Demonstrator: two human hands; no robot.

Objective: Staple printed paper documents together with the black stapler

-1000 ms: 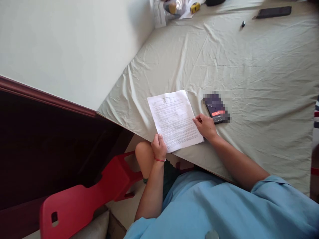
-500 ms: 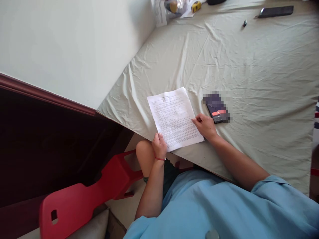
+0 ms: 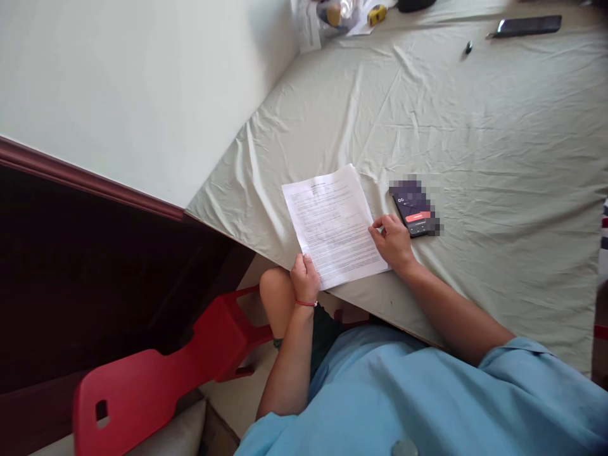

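One desk (image 3: pixel 498 139), covered in a pale wrinkled cloth, fills most of the view, with one red chair (image 3: pixel 137 389) at lower left. The printed sheets (image 3: pixel 335 221) lie at the desk's near edge; their far edge sits slightly higher in view than a second ago. They are at least two, the exact number hidden. Both hands stay almost where they were: the left hand (image 3: pixel 304 277) grasps the lower left corner, thumb on top; the right hand (image 3: pixel 394 244) rests bent fingers against the right edge, and whether it pinches the paper I cannot tell. One flat black case (image 3: pixel 529 25) lies far off. One phone (image 3: pixel 412 208), just beyond the right hand, now shows pale digits. One small dark object (image 3: pixel 468 47) lies near the case.
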